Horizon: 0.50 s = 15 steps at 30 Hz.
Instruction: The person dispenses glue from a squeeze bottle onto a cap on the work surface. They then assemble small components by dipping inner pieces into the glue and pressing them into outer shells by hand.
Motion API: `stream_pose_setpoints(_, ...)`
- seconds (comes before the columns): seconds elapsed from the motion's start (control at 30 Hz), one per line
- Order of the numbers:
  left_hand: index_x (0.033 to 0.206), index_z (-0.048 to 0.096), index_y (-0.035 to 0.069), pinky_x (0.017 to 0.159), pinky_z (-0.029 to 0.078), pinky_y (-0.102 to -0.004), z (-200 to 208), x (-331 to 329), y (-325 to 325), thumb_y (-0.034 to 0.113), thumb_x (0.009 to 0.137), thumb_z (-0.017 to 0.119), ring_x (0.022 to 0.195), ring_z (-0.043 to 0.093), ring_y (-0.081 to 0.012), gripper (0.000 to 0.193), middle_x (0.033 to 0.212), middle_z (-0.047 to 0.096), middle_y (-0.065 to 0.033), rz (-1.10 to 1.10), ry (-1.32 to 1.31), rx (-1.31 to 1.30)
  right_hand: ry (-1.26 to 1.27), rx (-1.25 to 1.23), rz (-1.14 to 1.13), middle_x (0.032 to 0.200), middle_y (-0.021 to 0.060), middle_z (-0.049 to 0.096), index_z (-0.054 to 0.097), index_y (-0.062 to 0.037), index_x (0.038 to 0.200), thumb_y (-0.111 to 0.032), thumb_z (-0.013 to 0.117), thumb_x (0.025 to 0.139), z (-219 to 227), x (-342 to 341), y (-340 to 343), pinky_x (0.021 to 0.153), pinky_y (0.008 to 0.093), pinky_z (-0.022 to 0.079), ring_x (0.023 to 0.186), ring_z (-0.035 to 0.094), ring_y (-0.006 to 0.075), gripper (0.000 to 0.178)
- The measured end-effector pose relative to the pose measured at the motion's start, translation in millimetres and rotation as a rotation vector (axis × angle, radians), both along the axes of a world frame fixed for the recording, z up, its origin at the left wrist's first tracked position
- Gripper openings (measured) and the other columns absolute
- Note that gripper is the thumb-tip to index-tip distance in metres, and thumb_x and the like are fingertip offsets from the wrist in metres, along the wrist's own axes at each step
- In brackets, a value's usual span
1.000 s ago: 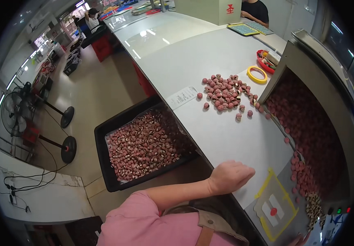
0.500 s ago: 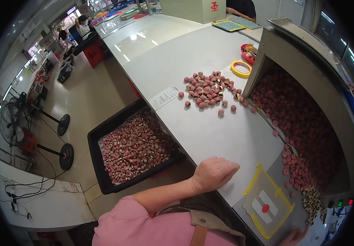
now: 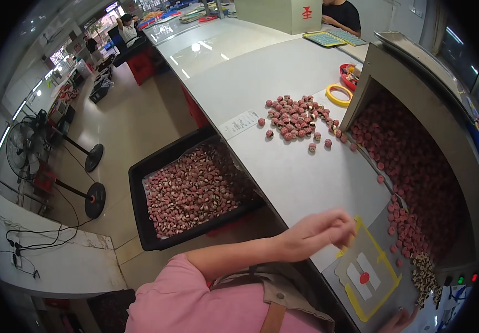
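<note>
My left hand (image 3: 318, 234) hangs over the near edge of a yellow-taped grey card (image 3: 382, 267), fingers curled together; whatever they might hold is hidden. On the card lies a white strip (image 3: 360, 286) with a single red round piece (image 3: 364, 277) in its middle. At the bottom edge, only part of my right hand (image 3: 399, 321) shows, beside the card's near right corner, its fingers mostly cut off. To the right of the card are loose pinkish-red round pieces (image 3: 403, 225) and a heap of small black-and-cream pieces (image 3: 425, 275).
A beige open-fronted bin (image 3: 411, 161) full of red pieces stands on the right. Another pile (image 3: 300, 117) lies on the white table (image 3: 272, 177), near a yellow tape roll (image 3: 339, 95). Left below is a black crate (image 3: 139, 211) of pieces. A person (image 3: 344, 16) sits at the far end.
My left hand has moved right and forward, to the card's edge, and its fingers have turned toward the card. My right hand stays at the bottom edge. The whole view has shifted slightly.
</note>
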<state>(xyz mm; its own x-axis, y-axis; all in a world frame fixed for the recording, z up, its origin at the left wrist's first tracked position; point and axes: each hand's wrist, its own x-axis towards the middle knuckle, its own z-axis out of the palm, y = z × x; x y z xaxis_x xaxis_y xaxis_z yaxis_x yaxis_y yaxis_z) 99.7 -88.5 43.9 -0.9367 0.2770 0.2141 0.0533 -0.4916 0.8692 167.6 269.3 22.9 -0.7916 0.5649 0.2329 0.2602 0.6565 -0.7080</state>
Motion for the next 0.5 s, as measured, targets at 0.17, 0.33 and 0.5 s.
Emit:
stream_pose_setpoints(0.17, 0.096, 0.053, -0.002, 0.077, 0.045, -0.0288, 114, 28, -11, 0.012, 0.094, 0.044, 0.087, 0.056, -0.0184, 0.016, 0.097, 0.058, -0.0135, -0.630, -0.007, 0.241, 0.033, 0.000, 0.009, 0.114, 0.0286, 0.050, 0.036, 0.0037, 0.131, -0.018, 0.054, 0.087, -4, 1, 2, 0.084, 0.0410, 0.045, 0.098, 0.053, 0.0368, 0.052)
stream_pose_setpoints(0.33, 0.086, 0.059, -0.002, 0.086, 0.045, -0.0377, 112, 35, -13, 0.004, 0.090, 0.047, 0.101, 0.056, -0.0324, 0.014, 0.115, 0.053, -0.0259, -0.897, 0.116, 0.578, 0.067, 0.032, 0.077, 0.080, 0.0068, 0.050, 0.025, -0.0018, 0.139, -0.014, 0.049, 0.089, -20, 2, 18, 0.066, 0.0299, 0.041, 0.067, 0.046, 0.0187, 0.057)
stream_pose_setpoints(0.5, 0.085, 0.059, -0.002, 0.085, 0.045, -0.0365, 101, 46, -14, 0.006, 0.090, 0.049, 0.100, 0.056, -0.0330, 0.013, 0.109, 0.056, -0.0261, -0.862, -0.036, 0.631, 0.120, 0.041, 0.066, 0.098, 0.0178, 0.049, 0.036, 0.0027, 0.130, -0.015, 0.051, 0.088, -14, 2, 11, 0.074, 0.0347, 0.042, 0.084, 0.049, 0.0273, 0.047)
